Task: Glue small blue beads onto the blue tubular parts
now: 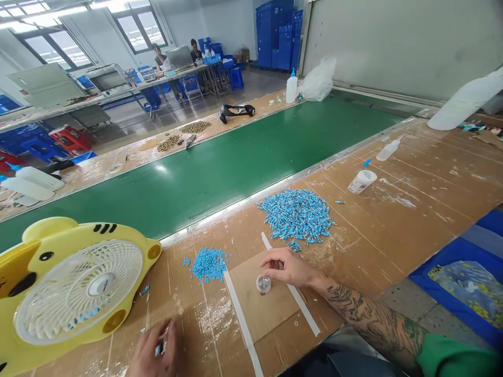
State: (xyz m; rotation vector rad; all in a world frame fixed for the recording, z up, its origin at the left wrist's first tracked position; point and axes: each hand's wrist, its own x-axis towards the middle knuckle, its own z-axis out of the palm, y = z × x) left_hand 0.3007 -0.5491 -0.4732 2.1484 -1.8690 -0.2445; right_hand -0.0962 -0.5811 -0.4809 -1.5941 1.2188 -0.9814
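My right hand (288, 267) is closed, its fingertips bent down at the edge of a small round clear dish (263, 284). What its fingers hold, if anything, I cannot make out. The dish rests on a cardboard sheet (267, 319) taped down with white strips. At the lower left, my left hand (155, 350) curls around small blue parts, only partly showing between the fingers. Beyond my right hand lies a large pile of slim blue pieces (296, 214). A smaller heap of tiny blue pieces (209, 263) sits left of the sheet.
A yellow animal-shaped fan (147, 251) stands at the left. A green conveyor belt (220, 162) runs behind the piles. To the right are a white cup (362, 181) and a squeeze bottle (388, 150). Blue bins (467, 283) sit below the table's right edge. Two people work far back.
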